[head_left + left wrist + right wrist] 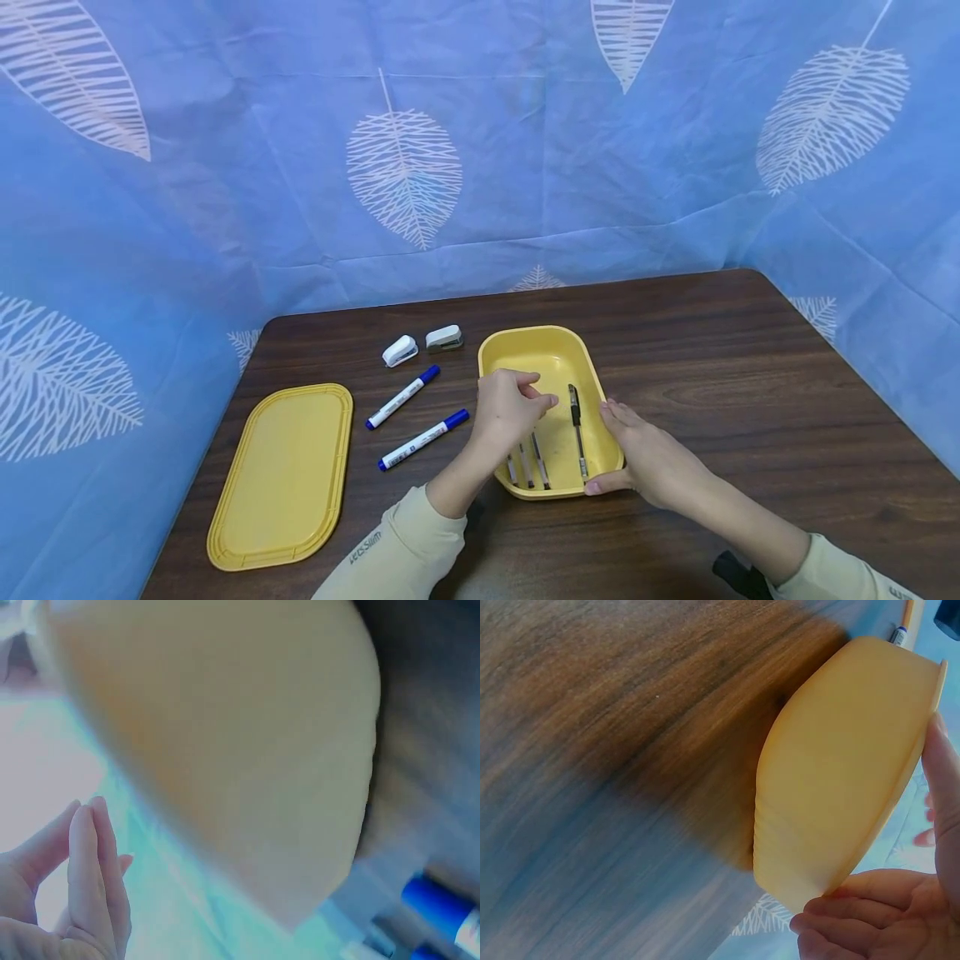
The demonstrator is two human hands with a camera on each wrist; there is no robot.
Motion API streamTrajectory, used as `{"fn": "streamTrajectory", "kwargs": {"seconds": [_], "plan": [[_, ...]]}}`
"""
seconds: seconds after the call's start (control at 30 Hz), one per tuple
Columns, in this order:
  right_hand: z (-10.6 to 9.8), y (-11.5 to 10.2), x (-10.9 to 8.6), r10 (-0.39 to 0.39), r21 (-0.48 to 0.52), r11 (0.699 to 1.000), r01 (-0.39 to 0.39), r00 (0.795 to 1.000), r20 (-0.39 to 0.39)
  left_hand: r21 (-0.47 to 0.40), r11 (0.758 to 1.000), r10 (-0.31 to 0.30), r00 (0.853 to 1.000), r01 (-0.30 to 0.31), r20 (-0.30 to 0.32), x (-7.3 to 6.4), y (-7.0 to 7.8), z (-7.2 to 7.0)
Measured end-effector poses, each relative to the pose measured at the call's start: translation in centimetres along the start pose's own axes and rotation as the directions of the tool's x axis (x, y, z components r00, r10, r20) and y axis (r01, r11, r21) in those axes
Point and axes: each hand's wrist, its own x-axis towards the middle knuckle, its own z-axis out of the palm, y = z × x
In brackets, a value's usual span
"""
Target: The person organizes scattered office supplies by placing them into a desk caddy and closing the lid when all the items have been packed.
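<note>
A yellow plastic box [547, 333] sits on the table with several pens inside. A black-gripped pen [576, 425] lies along its right side; other pens [541, 461] lie at the near left, their far ends hidden under my left hand [508, 408]. That hand is over the box, thumb and fingertips close together, and the left wrist view shows no object between them. My right hand [654, 460] holds the box's near right corner, thumb at the near rim and fingers along the right wall. The right wrist view shows this hold against the box's outer wall [840, 765].
To the left lies a shallow yellow lid or tray [281, 475]. Between it and the box are two blue-capped white markers [405, 402], lying at a slant. Behind them stand two small white staplers [444, 337]. A blue leaf-patterned cloth [487, 167] hangs behind the table.
</note>
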Motion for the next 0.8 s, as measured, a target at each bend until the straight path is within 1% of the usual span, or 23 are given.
{"fn": "streamTrajectory", "kwargs": {"seconds": [0.17, 0.27, 0.4, 0.53, 0.6, 0.8], "plan": [[0.1, 0.1, -0.1, -0.011, -0.001, 1.0, 0.011, 1.0, -0.009, 0.016, 0.999, 0.04, 0.998, -0.039, -0.052, 0.0, 0.3, -1.9], [0.1, 0.1, -0.1, -0.005, 0.007, 1.0, 0.006, 1.0, -0.009, 0.014, 0.997, 0.072, 0.994, -0.071, -0.084, 0.0, 0.3, -2.6], [0.0, 0.1, -0.1, 0.004, 0.017, 1.0, -0.004, 1.0, -0.005, 0.039, 0.992, 0.125, 0.986, -0.121, -0.114, 0.0, 0.2, -3.6], [0.1, 0.1, 0.0, 0.002, 0.021, 1.0, -0.002, 1.0, -0.006, 0.055, 0.99, 0.135, 0.982, -0.129, -0.135, 0.0, 0.4, -4.7], [0.1, 0.1, 0.0, 0.003, 0.023, 1.0, -0.003, 1.0, -0.004, 0.063, 0.989, 0.139, 0.978, -0.13, -0.155, -0.1, 0.4, -5.3], [0.1, 0.1, 0.1, 0.007, 0.019, 1.0, -0.007, 1.0, -0.001, 0.086, 0.986, 0.156, 0.964, -0.141, -0.214, 0.0, 0.3, -7.3]]}}
